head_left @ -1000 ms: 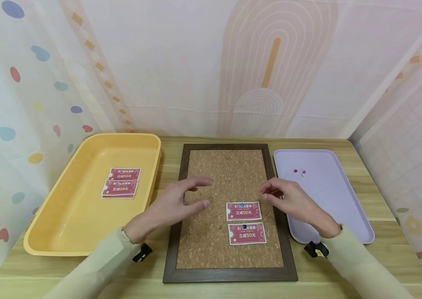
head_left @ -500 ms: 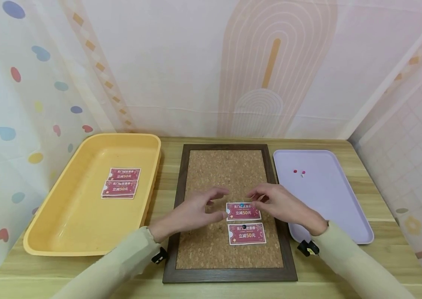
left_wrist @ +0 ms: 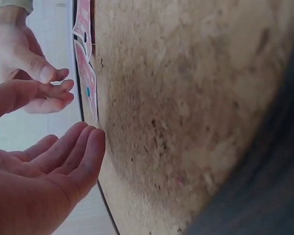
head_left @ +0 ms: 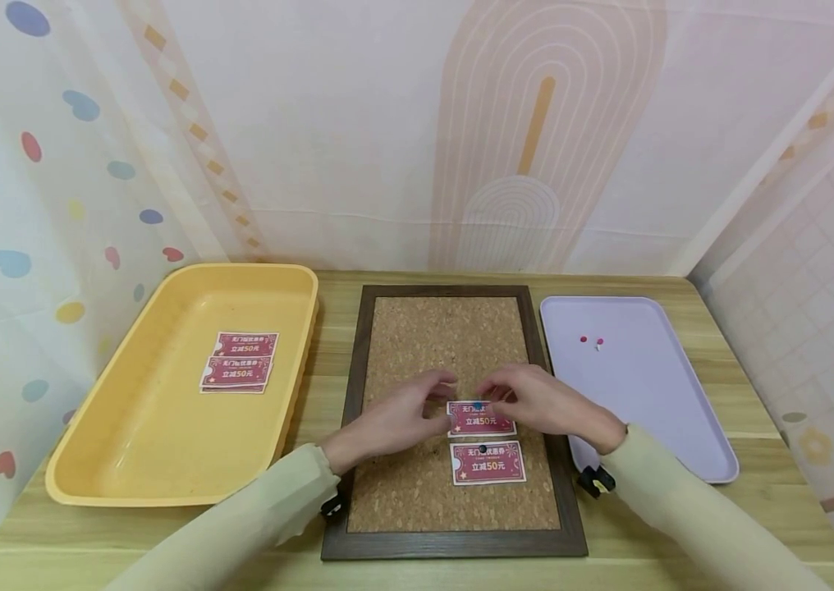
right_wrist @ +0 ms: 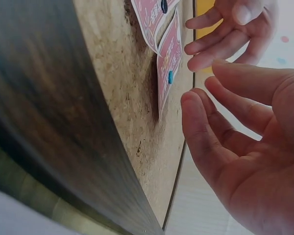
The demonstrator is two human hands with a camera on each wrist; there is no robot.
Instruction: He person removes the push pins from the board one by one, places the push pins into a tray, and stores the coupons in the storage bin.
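Observation:
My left hand hovers over the cork board, fingertips close to the left edge of the upper red coupon. My right hand is over that coupon's right part, thumb and forefinger near the blue pushpin in its top edge. A gap shows between the right thumb and forefinger, with nothing in it; the pushpin stands in the coupon beyond them. Just below, a second red coupon carries a black pushpin.
To the left stands a yellow tray with several overlapping coupons inside. A purple tray at the right holds a red pushpin and a pink pushpin. A dark wooden frame borders the board.
Both hands have moved inward over the upper coupon, the left one rightward and the right one leftward. Coupons and pushpins stay where they were.

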